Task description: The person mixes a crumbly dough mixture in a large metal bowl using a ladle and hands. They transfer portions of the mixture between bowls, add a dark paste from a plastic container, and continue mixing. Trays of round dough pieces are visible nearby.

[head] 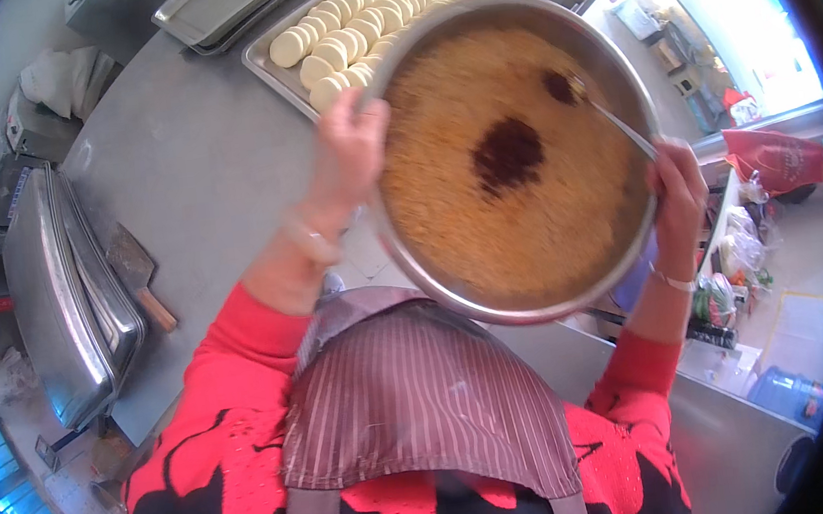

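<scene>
Between my hands is a large round metal bowl (530, 314) of golden-brown crumbly filling (454, 230), with a dark reddish-brown patch (510, 152) at its middle and a smaller dark spot near a spoon (619, 122). My left hand (354, 139) grips the bowl's left rim and is blurred. On the opposite rim, my right hand (676, 180) holds the bowl, with the spoon's handle end at its fingers. Behind the bowl, rows of pale round dough discs (330, 51) overlap on a metal tray (281, 86); the bowl hides part of them.
The grey metal worktable (166, 140) spreads to the left. Empty trays (220, 6) lie at its back; more trays (58, 294) stand at the left edge beside a scraper with a wooden handle (154, 310). Bagged goods (741, 245) and a blue water bottle (787, 394) are at right.
</scene>
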Demonstrator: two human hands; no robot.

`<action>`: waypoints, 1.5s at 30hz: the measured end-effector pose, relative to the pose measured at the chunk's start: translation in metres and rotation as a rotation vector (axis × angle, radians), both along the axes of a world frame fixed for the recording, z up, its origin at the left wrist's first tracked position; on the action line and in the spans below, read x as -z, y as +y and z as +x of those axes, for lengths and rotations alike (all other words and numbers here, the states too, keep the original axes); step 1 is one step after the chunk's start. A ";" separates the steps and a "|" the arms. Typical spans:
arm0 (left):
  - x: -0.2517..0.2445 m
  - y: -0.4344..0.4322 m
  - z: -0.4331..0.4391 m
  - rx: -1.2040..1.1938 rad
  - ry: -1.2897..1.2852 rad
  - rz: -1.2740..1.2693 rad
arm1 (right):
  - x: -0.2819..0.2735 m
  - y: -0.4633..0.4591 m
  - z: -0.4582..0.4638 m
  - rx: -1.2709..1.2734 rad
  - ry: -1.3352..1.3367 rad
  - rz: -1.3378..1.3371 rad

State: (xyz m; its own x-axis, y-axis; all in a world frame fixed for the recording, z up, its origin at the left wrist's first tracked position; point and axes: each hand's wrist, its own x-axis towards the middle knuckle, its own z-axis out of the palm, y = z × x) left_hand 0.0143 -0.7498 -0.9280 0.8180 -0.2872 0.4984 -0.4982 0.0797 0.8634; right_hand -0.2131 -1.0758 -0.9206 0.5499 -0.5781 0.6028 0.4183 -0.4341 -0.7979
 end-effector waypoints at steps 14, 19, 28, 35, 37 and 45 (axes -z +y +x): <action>0.019 0.279 0.090 -0.723 0.218 -0.343 | -0.087 0.209 0.375 -0.969 0.304 -0.043; 0.041 0.298 0.108 -0.901 0.278 -0.341 | -0.084 0.246 0.448 -1.055 0.316 -0.063; 0.068 0.293 0.165 -0.951 0.303 -0.268 | -0.059 0.271 0.493 -0.815 0.424 -0.382; 0.007 0.257 0.120 -1.172 -0.105 0.409 | -0.079 0.286 0.438 -0.643 0.214 -0.508; -0.008 0.230 0.121 -0.867 0.013 0.282 | -0.070 0.296 0.429 -0.661 0.082 -0.533; -0.033 0.164 0.151 -0.159 0.778 -0.584 | -0.050 0.342 0.384 -0.850 -0.112 -0.907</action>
State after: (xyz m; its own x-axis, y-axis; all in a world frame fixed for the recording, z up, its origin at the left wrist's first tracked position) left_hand 0.1654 -0.5855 -0.8945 0.9857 -0.0255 -0.1666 0.1504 0.5793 0.8011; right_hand 0.1705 -0.7340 -0.8707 0.4655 0.5838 0.6652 0.8821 -0.3677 -0.2946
